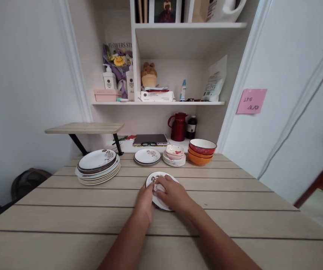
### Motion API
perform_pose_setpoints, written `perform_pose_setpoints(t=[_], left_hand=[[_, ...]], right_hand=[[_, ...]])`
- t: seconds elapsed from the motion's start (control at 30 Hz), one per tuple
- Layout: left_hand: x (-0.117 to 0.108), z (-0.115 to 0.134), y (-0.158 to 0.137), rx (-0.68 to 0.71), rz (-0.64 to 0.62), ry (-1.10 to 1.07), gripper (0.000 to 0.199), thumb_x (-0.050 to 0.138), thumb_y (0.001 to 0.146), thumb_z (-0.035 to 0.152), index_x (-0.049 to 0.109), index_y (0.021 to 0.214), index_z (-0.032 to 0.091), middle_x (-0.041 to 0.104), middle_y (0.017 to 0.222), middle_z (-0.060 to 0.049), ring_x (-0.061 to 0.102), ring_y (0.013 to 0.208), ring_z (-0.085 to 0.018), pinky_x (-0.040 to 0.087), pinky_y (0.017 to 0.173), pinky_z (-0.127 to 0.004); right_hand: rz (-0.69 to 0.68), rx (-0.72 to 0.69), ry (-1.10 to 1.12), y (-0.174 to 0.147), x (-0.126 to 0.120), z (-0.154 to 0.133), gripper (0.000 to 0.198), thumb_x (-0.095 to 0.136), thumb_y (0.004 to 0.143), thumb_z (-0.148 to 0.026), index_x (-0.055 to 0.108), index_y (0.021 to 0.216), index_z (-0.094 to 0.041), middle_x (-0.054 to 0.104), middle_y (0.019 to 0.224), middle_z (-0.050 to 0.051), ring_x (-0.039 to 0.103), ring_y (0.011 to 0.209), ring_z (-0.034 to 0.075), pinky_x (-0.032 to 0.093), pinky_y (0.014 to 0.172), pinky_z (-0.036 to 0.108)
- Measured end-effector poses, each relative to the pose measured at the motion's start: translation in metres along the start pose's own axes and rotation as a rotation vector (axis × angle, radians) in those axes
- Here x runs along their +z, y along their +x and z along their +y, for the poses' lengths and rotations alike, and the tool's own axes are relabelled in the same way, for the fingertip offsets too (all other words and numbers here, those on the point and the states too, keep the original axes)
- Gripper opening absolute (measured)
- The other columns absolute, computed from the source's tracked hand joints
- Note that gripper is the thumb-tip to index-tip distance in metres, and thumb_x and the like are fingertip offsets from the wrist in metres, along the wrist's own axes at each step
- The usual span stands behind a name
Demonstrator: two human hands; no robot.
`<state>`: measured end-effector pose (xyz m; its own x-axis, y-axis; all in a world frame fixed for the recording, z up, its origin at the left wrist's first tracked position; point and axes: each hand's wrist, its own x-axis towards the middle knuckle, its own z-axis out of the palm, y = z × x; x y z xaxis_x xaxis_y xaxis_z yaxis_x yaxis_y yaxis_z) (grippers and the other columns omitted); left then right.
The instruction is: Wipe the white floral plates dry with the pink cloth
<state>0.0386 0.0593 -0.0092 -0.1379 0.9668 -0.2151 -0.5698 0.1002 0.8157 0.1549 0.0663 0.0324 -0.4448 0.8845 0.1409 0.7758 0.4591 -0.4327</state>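
Observation:
A small white plate (165, 204) with a dark rim and a brown flower print is at the middle of the table, in front of me. My left hand (145, 200) grips its left edge, thumb on top; the fingers beneath are hidden. Over the plate's face, my right hand (173, 192) presses a crumpled white cloth or tissue (159, 187) with bent fingers. Just behind lie two or so matching flowered plates (147, 156), stacked.
On the left stands a tall stack of plates (98, 167), near a raised wooden shelf (85, 128). Small dishes (175, 159) and stacked red and orange bowls (201, 152) sit at the back right. Behind them are a red jug (178, 127), a dark bottle (191, 127) and a laptop (150, 139).

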Motion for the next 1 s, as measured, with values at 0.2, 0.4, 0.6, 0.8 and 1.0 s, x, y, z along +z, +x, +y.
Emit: perform_pose_setpoints(t=[0.2, 0.4, 0.6, 0.8, 1.0], left_hand=[[0.000, -0.003, -0.002, -0.036, -0.001, 0.039, 0.032, 0.062, 0.079, 0.024, 0.065, 0.109, 0.015, 0.074, 0.087, -0.011, 0.068, 0.066, -0.019, 0.051, 0.060, -0.028], [0.001, -0.005, -0.004, -0.015, 0.001, 0.061, 0.024, 0.067, 0.075, 0.026, 0.070, 0.096, 0.014, 0.075, 0.089, -0.011, 0.069, 0.076, -0.022, 0.052, 0.067, -0.029], [0.001, -0.002, 0.000, 0.012, 0.024, 0.038, 0.022, 0.061, 0.080, 0.024, 0.068, 0.099, 0.015, 0.074, 0.097, -0.010, 0.069, 0.085, -0.021, 0.052, 0.073, -0.027], [0.003, 0.000, -0.004, -0.008, 0.015, 0.056, 0.030, 0.058, 0.084, 0.033, 0.065, 0.109, 0.017, 0.074, 0.087, -0.009, 0.069, 0.069, -0.019, 0.050, 0.060, -0.025], [0.005, 0.002, -0.011, -0.068, -0.037, 0.048, 0.035, 0.059, 0.084, 0.043, 0.068, 0.105, 0.016, 0.075, 0.091, -0.011, 0.070, 0.073, -0.021, 0.051, 0.064, -0.027]], right_hand=[[-0.058, 0.176, -0.092, -0.001, -0.018, 0.030, 0.035, 0.050, 0.085, -0.045, 0.056, 0.112, -0.023, 0.061, 0.112, 0.010, 0.059, 0.096, 0.024, 0.036, 0.073, 0.032], [-0.209, -0.006, -0.031, -0.023, -0.030, 0.022, 0.025, 0.058, 0.078, -0.039, 0.061, 0.098, -0.024, 0.067, 0.103, 0.006, 0.060, 0.092, 0.024, 0.038, 0.074, 0.033], [-0.043, -0.150, 0.113, -0.013, -0.006, 0.000, 0.030, 0.056, 0.081, -0.032, 0.057, 0.110, -0.025, 0.058, 0.118, 0.007, 0.053, 0.106, 0.022, 0.038, 0.086, 0.031], [0.095, 0.106, 0.083, 0.010, 0.000, 0.015, 0.028, 0.053, 0.085, -0.035, 0.055, 0.111, -0.026, 0.054, 0.110, 0.005, 0.057, 0.092, 0.018, 0.037, 0.076, 0.028], [0.056, 0.211, -0.025, -0.001, -0.017, 0.028, 0.030, 0.050, 0.086, -0.039, 0.056, 0.111, -0.024, 0.057, 0.108, 0.008, 0.058, 0.091, 0.021, 0.036, 0.070, 0.029]])
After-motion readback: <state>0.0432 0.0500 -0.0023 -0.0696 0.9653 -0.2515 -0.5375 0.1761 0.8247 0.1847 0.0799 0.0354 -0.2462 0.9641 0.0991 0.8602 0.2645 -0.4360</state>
